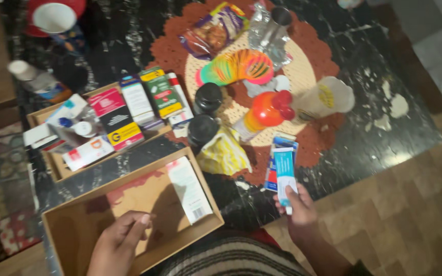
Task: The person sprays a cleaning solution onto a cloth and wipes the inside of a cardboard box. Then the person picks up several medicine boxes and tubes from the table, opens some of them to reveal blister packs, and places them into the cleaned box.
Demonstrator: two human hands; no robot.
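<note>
right hand (299, 208) at 5 o'clock, fingers closed round a blue-and-white tube (284, 173), over the dark table (379, 138) edge. left hand (121, 240) at 7, loosely open, resting inside a cardboard tray (67, 225) holding one white box (189, 188). second tray (52, 163) at 10, packed with small boxes.

Warm indoor light, moderately dim. Slight motion blur softens the whole view. Pale glare patches lie on the glossy dark table (384, 117) at right; the upper left corner falls into deep shadow.
</note>
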